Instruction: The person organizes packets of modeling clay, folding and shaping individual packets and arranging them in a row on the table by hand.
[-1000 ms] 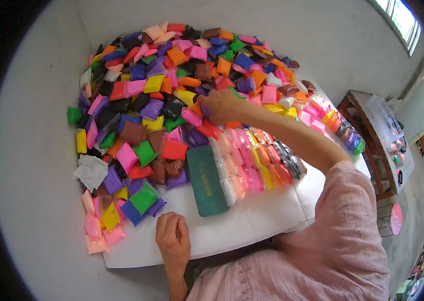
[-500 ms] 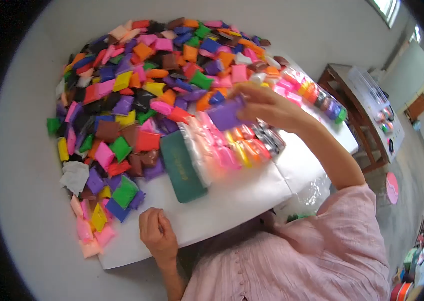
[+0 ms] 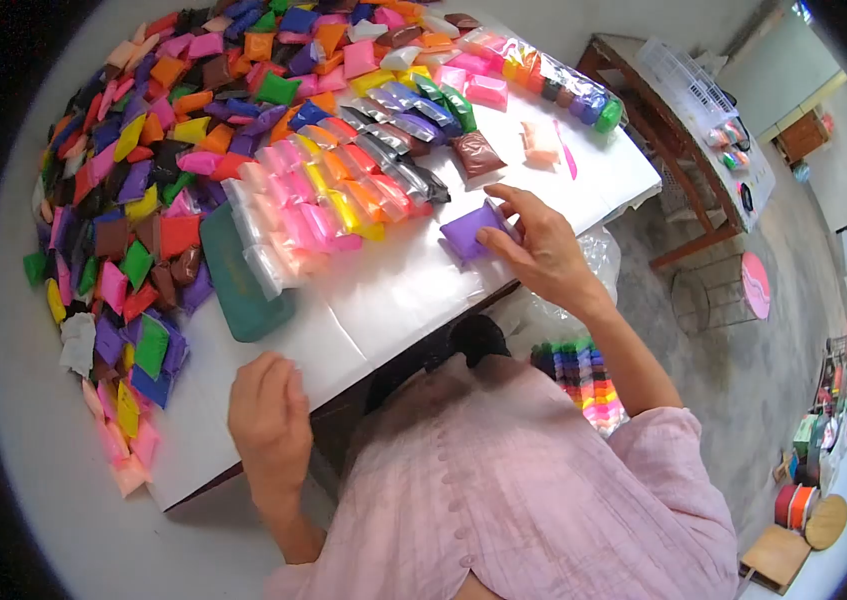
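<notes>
My right hand (image 3: 533, 245) pinches a purple packet (image 3: 471, 232) between thumb and fingers, over the front part of the white table (image 3: 403, 295). My left hand (image 3: 271, 415) is near the table's front edge, its fingers curled; whether it holds anything is hidden. Rows of coloured packets in clear plastic (image 3: 318, 195) lie behind and left of the purple packet, beside a dark green case (image 3: 241, 275). A brown packet (image 3: 479, 155) and a peach packet (image 3: 540, 143) lie behind my right hand, with a thin pink tool (image 3: 565, 152) close by.
A large heap of loose coloured packets (image 3: 148, 180) covers the table's left and back. Another clear pack (image 3: 553, 85) lies at the back right. Beyond stand a wooden side table (image 3: 643, 120) and a pink-topped stool (image 3: 755, 285). A bag of coloured packets (image 3: 583, 380) is below the table edge.
My right hand has picked the purple packet from the heap and carried it to the table's front right. The view has swung right, and my left hand has risen slightly.
</notes>
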Demonstrator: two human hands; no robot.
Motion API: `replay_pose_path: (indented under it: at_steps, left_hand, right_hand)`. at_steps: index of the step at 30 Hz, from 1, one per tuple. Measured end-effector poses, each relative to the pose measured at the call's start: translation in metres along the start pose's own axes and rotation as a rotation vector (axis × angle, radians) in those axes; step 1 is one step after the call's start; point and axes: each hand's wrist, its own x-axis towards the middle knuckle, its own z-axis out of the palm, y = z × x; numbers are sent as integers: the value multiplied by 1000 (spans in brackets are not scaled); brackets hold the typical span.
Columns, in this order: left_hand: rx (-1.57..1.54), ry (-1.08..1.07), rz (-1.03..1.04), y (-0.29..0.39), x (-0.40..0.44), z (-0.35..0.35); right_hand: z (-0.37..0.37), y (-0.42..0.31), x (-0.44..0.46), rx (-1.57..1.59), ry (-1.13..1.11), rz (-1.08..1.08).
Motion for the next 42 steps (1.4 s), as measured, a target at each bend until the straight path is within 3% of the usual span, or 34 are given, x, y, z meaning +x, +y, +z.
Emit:
replay_pose_path:
  at_steps: [6, 10, 13, 14, 17, 20, 23, 26, 29, 36, 40, 42]
  left_hand:
    - [-253, -43, 115, 43, 19, 45]
    - [-159, -49, 256, 72, 55, 100]
    - [-75, -40, 279, 76, 69, 128]
    - [-71, -49, 271, 76, 70, 132]
    - [-99, -68, 262, 75, 71, 131]
    - [-137, -58, 270, 73, 69, 130]
    - [-184, -46, 260, 71, 68, 129]
    - [-199, -43, 250, 72, 69, 128]
    - [-196, -45, 244, 73, 70, 128]
    - [-197, -23, 253, 72, 69, 130]
    - [-199, -26, 252, 71, 69, 128]
    - [-195, -22, 246, 72, 69, 129]
  right_hand:
    - [-6, -1, -1, -88, -14, 39]
    - [-17, 10, 36, -330, 297, -79]
    - [-22, 10, 59, -519, 206, -345]
    - [-22, 7, 61, -480, 67, -229]
    - [-10, 30, 73, -367, -66, -315]
    - [-11, 19, 69, -346, -87, -239]
    - [-5, 17, 68, -554, -69, -271]
    - [-4, 22, 67, -652, 1, -435]
    - [-14, 28, 73, -548, -51, -525]
    - [-22, 3, 76, -794, -310, -449]
    - [-20, 18, 79, -716, -126, -559]
    - [-27, 16, 80, -564, -208, -459]
